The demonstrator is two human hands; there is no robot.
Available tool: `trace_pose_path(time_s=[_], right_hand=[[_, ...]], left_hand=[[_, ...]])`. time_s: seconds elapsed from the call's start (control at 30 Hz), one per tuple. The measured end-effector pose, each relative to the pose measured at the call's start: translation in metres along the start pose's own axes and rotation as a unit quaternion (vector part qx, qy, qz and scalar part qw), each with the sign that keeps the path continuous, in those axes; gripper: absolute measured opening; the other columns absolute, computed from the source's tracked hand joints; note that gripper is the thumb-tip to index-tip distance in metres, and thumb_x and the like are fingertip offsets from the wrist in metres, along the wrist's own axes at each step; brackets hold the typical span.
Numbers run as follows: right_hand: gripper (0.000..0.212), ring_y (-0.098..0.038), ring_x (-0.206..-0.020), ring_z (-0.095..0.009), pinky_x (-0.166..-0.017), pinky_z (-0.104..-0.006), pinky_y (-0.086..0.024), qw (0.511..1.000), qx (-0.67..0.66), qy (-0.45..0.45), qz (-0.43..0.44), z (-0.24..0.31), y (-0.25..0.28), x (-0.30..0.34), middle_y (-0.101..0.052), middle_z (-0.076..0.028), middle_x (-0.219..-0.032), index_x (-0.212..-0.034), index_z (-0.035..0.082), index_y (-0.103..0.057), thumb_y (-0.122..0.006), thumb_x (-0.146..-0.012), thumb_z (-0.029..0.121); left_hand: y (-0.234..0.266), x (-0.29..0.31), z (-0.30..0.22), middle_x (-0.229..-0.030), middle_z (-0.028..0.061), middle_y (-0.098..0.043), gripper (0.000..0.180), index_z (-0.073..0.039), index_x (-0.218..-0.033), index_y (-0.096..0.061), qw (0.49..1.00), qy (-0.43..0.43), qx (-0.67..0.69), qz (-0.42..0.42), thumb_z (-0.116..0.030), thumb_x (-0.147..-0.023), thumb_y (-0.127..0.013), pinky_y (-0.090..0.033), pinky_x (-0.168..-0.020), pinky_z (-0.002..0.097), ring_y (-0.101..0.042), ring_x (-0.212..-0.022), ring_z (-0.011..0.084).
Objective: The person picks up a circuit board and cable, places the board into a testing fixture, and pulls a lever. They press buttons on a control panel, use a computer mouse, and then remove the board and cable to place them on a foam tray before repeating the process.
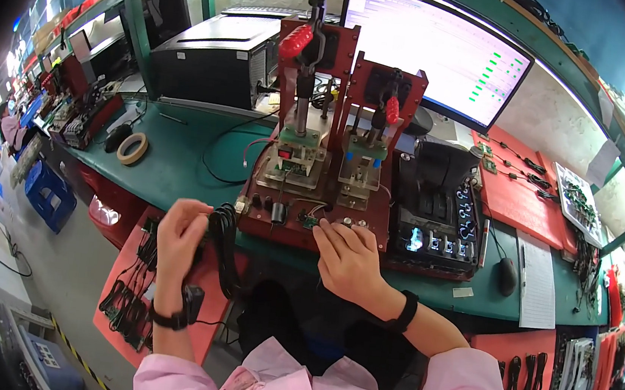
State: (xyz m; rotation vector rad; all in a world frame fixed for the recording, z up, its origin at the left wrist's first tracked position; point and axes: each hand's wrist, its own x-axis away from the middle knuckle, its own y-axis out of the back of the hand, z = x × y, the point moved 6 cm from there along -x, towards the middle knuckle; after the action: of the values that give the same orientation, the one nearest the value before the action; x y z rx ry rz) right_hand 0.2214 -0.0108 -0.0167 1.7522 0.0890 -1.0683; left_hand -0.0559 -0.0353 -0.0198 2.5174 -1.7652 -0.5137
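Note:
My left hand [179,238] is closed, with thumb and fingertips meeting at the upper end of a coiled black cable [222,250]. The coil hangs beside the hand, at the front left corner of a red test fixture [282,230]. Fingers bent and close together, my right hand [351,264] is at the fixture's front edge. Its fingertips pinch at a small green circuit board [310,221] with thin wires; the thumb is mostly hidden. Two toggle clamps with red handles [296,41] [392,110] rise from the fixture, both above clear plates.
Right of the fixture stands a black instrument [434,231] with lit displays, then a mouse [506,276] and a paper sheet [537,283]. A monitor [438,52] and black computer case [212,59] are behind. Cabled boards lie on a red board [118,270] at lower left. Tape [132,149] sits left.

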Motion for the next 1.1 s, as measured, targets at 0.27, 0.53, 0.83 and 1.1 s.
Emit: trace_pose_path(time_s=[0.27, 0.53, 0.83, 1.1], right_hand=[[0.043, -0.054, -0.109, -0.023, -0.097, -0.0405, -0.036, 1.000, -0.004, 0.018, 0.025, 0.000, 0.003, -0.003, -0.062, -0.010, -0.116, -0.115, 0.002, -0.059, -0.063, -0.073, 0.011], [0.029, -0.057, -0.097, -0.026, -0.084, -0.0392, -0.041, 0.997, -0.056, -0.059, -0.019, -0.030, 0.014, -0.023, -0.064, -0.007, -0.101, -0.099, 0.006, -0.064, -0.065, -0.070, 0.002], [0.017, -0.056, -0.082, -0.025, -0.075, -0.0373, -0.040, 0.998, -0.033, -0.052, 0.004, -0.033, 0.011, -0.025, -0.061, -0.005, -0.083, -0.085, 0.004, -0.065, -0.065, -0.069, -0.001], [0.017, -0.056, -0.079, -0.025, -0.073, -0.0363, -0.041, 0.998, -0.051, -0.032, 0.022, -0.039, 0.010, -0.033, -0.062, -0.006, -0.079, -0.083, 0.002, -0.064, -0.065, -0.066, -0.003]], left_hand=[[-0.032, -0.058, 0.084, -0.079, 0.0007, -0.061, 0.016, -0.001, -0.090, -0.061, 0.997, -0.027, 0.073, 0.002, -0.015, -0.092, -0.056, -0.042, -0.065, 0.0205, -0.054, -0.075, 0.0065], [-0.068, -0.077, 0.093, -0.062, -0.0062, -0.039, 0.029, -0.003, -0.070, -0.049, 0.987, -0.014, 0.157, -0.039, -0.019, -0.093, -0.056, -0.030, -0.051, 0.0239, -0.036, -0.059, 0.0042], [-0.067, -0.067, 0.094, -0.061, -0.0065, -0.035, 0.030, -0.003, -0.070, -0.047, 0.991, -0.043, 0.107, -0.071, -0.020, -0.094, -0.055, -0.027, -0.049, 0.0242, -0.032, -0.057, 0.0038], [-0.072, -0.070, 0.103, -0.060, -0.0058, -0.035, 0.030, -0.002, -0.070, -0.047, 0.990, -0.016, 0.123, -0.073, -0.020, -0.093, -0.054, -0.027, -0.048, 0.0247, -0.032, -0.057, 0.0038]])
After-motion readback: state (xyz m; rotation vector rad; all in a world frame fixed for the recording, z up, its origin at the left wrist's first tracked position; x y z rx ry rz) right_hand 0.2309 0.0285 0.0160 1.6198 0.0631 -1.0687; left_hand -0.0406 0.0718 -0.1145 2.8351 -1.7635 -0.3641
